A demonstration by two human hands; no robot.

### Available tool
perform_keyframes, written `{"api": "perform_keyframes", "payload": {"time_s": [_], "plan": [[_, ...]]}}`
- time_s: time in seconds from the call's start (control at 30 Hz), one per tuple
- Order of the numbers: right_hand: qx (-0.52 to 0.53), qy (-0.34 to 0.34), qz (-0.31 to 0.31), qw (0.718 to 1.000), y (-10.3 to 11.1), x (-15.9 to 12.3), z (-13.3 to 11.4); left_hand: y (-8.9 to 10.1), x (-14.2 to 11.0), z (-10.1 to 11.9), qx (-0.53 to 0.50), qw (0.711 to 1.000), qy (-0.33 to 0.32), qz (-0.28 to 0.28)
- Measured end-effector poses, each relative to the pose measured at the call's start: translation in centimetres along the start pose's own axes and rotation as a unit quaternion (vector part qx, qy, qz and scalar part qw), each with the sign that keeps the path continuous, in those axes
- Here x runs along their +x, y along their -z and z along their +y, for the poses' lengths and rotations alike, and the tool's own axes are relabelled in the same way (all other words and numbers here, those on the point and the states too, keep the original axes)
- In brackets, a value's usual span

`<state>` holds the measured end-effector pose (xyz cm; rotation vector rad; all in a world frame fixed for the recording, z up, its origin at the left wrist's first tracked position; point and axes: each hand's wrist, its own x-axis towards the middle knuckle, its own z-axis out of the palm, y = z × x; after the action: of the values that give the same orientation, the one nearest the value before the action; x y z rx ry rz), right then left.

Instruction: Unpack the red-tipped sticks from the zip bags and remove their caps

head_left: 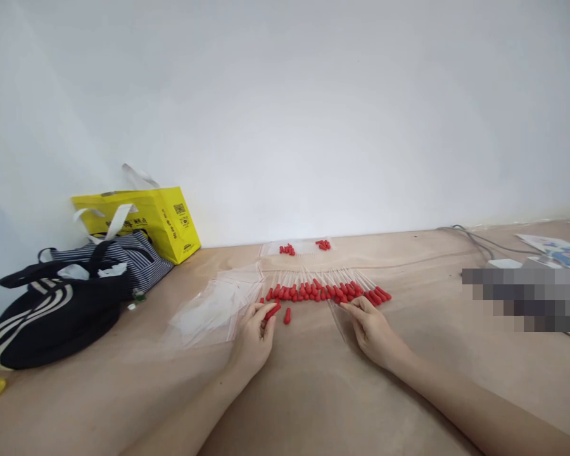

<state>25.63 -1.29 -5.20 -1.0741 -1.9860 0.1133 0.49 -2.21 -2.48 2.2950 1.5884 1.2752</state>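
A row of droppers with red rubber bulbs [308,291] lies across the table, their thin clear tubes pointing away from me. My left hand [254,335] is closed in a pinch on red dropper bulbs [272,311]; their tubes cannot be made out. One red bulb [287,316] lies alone just right of that hand. My right hand [373,329] pinches the edge of a clear plastic bag [341,320] in front of the row. To the left of my left hand, a fanned pile of clear plastic bags [213,307] lies flat.
Near the wall lie clear bags with red bulbs [287,250] and more red bulbs [323,244]. A yellow shopping bag [175,228], a striped bag [145,259] and a black bag [52,316] stand at left. At right are cables [475,239], a white box [503,264] and a printed sheet [563,250].
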Motion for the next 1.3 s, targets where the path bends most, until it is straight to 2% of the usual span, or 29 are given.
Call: {"api": "perform_keyframes", "payload": {"time_s": [0.23,0.43,0.57,0.67,0.77,0.87,0.97,1.03,1.3], "plan": [[0.0,-0.004,-0.015,1.0,-0.8,0.3,-0.6,-0.7,0.0,-0.5,-0.054,0.992,0.109,-0.037],[0.002,0.023,-0.019,1.0,-1.0,0.6,-1.4,-0.6,0.2,-0.4,-0.065,0.989,0.108,-0.081],[-0.006,0.035,-0.012,0.999,-0.7,0.5,-1.6,-0.3,0.3,-0.4,-0.06,0.99,0.105,-0.065],[-0.001,0.028,-0.001,1.0,-0.3,0.4,-1.5,0.6,1.0,-0.6,-0.008,0.996,0.078,-0.04],[0.006,0.011,-0.005,1.0,0.2,0.4,-1.2,1.8,2.3,-1.0,0.07,0.997,0.022,-0.018],[0.002,0.0,-0.001,1.0,0.5,0.4,-1.0,2.2,3.9,-1.1,0.11,0.992,-0.041,-0.054],[-0.009,0.001,0.007,1.0,0.7,0.5,-0.9,1.6,5.5,-0.9,0.146,0.977,-0.088,-0.127],[-0.024,0.011,0.015,1.0,0.8,0.6,-0.8,1.0,6.3,-0.8,0.162,0.969,-0.103,-0.153],[-0.064,0.011,0.023,0.998,1.0,0.6,-1.0,-0.5,7.3,-0.6,0.158,0.967,-0.138,-0.146]]}}
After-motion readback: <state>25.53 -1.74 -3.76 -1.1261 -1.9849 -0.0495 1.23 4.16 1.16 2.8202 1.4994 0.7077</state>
